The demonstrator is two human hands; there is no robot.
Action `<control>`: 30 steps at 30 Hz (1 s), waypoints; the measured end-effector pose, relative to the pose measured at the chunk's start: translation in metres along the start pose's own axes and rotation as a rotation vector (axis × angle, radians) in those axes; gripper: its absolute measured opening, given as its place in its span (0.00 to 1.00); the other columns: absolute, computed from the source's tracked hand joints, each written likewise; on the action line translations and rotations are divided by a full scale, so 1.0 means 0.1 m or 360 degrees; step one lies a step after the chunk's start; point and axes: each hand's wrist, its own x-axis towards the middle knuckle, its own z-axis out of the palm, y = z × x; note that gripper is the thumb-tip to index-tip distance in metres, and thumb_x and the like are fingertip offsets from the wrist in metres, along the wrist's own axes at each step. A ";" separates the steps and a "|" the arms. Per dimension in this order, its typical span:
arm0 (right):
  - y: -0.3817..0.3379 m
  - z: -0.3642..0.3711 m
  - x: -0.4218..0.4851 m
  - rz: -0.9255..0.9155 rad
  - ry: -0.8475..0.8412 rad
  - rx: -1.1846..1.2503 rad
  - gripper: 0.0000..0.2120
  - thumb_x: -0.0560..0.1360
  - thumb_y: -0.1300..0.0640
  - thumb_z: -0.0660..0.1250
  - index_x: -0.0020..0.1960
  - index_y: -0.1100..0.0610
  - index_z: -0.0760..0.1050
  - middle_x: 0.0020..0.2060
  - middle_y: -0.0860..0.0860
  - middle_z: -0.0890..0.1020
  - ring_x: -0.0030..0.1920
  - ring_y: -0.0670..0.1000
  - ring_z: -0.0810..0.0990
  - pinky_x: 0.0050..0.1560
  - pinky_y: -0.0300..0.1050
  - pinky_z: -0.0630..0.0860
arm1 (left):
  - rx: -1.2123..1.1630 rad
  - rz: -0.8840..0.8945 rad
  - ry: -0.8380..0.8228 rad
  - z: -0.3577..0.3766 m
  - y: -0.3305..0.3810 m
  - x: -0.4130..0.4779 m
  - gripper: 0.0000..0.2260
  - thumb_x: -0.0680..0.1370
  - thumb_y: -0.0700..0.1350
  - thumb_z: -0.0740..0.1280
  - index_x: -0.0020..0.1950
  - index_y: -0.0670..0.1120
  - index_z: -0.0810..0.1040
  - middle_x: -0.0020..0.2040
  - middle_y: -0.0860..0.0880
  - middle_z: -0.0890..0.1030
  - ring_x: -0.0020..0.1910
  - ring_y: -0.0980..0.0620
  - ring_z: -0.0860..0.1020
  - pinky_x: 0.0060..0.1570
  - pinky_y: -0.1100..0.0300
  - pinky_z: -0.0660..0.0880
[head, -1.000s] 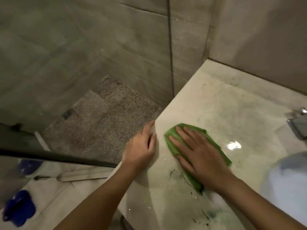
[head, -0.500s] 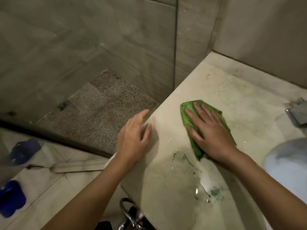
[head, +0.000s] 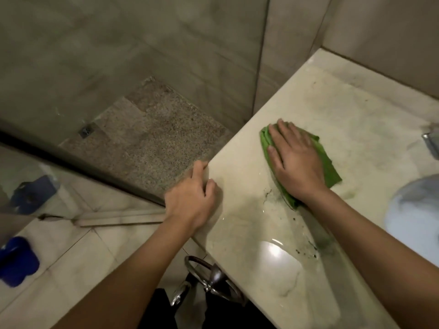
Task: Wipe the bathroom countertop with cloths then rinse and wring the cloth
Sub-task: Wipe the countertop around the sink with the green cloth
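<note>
A folded green cloth (head: pixel 329 167) lies flat on the pale stone countertop (head: pixel 351 110). My right hand (head: pixel 294 162) presses on it with straight, spread fingers, covering most of it. My left hand (head: pixel 190 198) rests on the countertop's left edge, fingers bent slightly over the rim, holding nothing. Wet streaks and dark specks (head: pixel 306 252) sit on the counter nearer to me.
A white basin (head: pixel 418 214) fills the right edge, with a metal tap (head: pixel 431 141) behind it. Left of the counter are a glass shower screen, a speckled shower floor (head: pixel 152 143) and blue items (head: pixel 16 260) on the tiles. A metal ring (head: pixel 211 279) hangs under the counter's front.
My right hand has slid the cloth away from me across the counter, towards the back. My left hand stays at the edge, its fingers now more bent.
</note>
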 end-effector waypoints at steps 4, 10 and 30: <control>-0.07 -0.02 -0.42 -0.0432 -0.0236 0.0030 0.25 0.80 0.44 0.43 0.76 0.47 0.53 0.75 0.47 0.54 0.75 0.48 0.49 0.74 0.50 0.48 | 0.0036 0.0037 0.0178 0.02 0.08 0.01 0.09 0.79 0.53 0.53 0.56 0.50 0.63 0.42 0.48 0.77 0.38 0.51 0.70 0.42 0.55 0.64; 0.24 -0.07 -0.34 -0.0045 -0.0050 0.0054 0.25 0.79 0.43 0.45 0.74 0.46 0.57 0.75 0.49 0.58 0.74 0.52 0.55 0.73 0.55 0.53 | -0.0012 0.0099 0.0203 0.04 0.09 0.00 0.13 0.79 0.52 0.52 0.61 0.51 0.64 0.51 0.48 0.78 0.49 0.48 0.76 0.53 0.49 0.70; -0.45 0.17 -0.81 -0.0226 -0.0047 -0.0018 0.23 0.80 0.45 0.46 0.73 0.49 0.60 0.73 0.50 0.62 0.73 0.52 0.60 0.71 0.54 0.54 | -0.0030 0.0173 0.0202 0.08 -0.01 -0.03 0.14 0.81 0.51 0.49 0.64 0.51 0.64 0.55 0.50 0.77 0.50 0.48 0.76 0.44 0.55 0.68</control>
